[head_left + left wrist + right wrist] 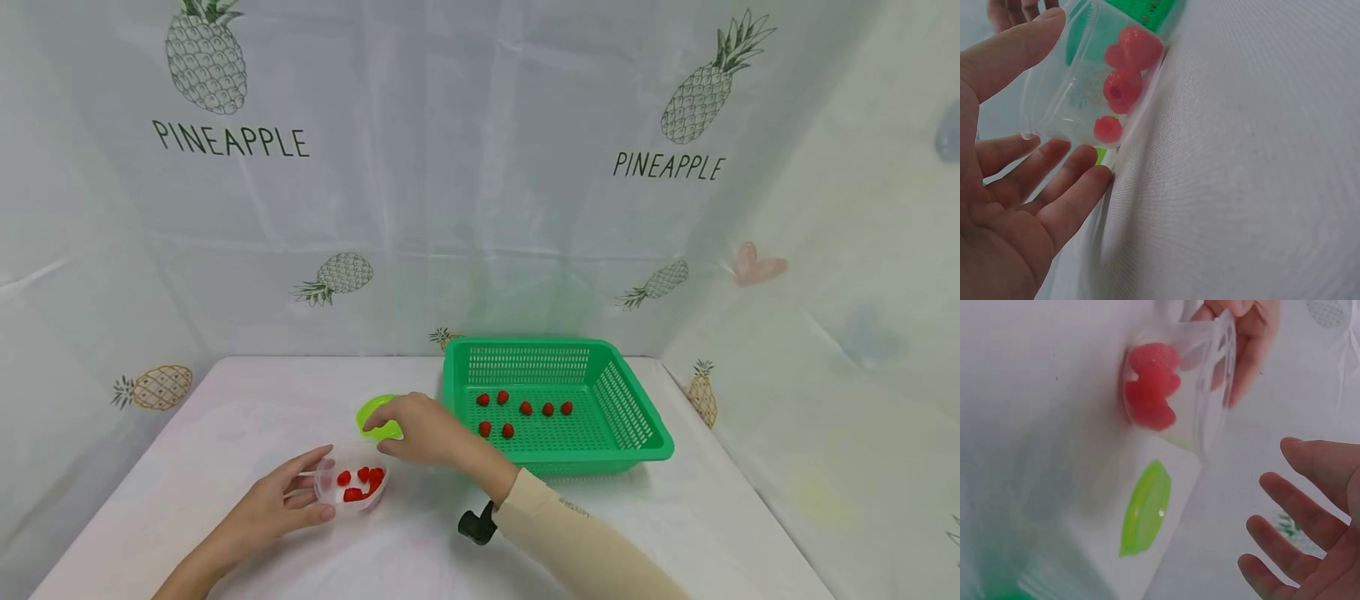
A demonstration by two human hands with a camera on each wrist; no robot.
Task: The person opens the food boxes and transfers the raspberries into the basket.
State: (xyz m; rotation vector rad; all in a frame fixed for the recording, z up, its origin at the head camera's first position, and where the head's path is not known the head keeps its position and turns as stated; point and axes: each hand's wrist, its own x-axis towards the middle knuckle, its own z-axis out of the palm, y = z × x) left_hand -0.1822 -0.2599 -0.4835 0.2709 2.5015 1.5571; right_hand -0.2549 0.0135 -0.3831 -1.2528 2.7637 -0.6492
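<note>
A clear plastic cup (349,467) stands on the white cloth with several red raspberries (1124,87) at its bottom. My left hand (273,500) holds it from the left, thumb on the near side and fingers round the far side. Just beyond the cup lies a lime-green lid (1146,509), partly covered by my right hand (422,429) in the head view. Seen from the right wrist, that right hand (1310,528) is apart from both cup and lid, its fingers spread and holding nothing.
A green slotted basket (652,421) stands to the right, beyond my right forearm, with several more raspberries (527,408) spread over its floor. Behind the table hangs a pale curtain (480,208) printed with pineapples. A black strap mount (477,525) juts from my right wrist.
</note>
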